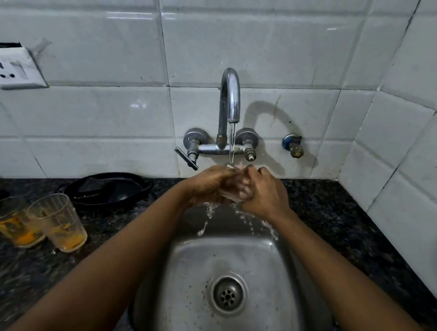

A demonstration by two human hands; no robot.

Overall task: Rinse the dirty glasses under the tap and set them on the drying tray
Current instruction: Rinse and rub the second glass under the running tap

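The clear glass (232, 189) is held upright over the far end of the sink (232, 263), its long axis roughly vertical and its mouth turned up under the stream falling from the tap (230, 97), though how much it tilts cannot be told. It looks colourless and wet, mostly hidden by the hands, with water spilling from its lower part into the basin. It sits between the two hands: the left hand (208, 185) curls its fingers round the left side and the right hand (267, 194) grips the right side, fingers clamped on it.
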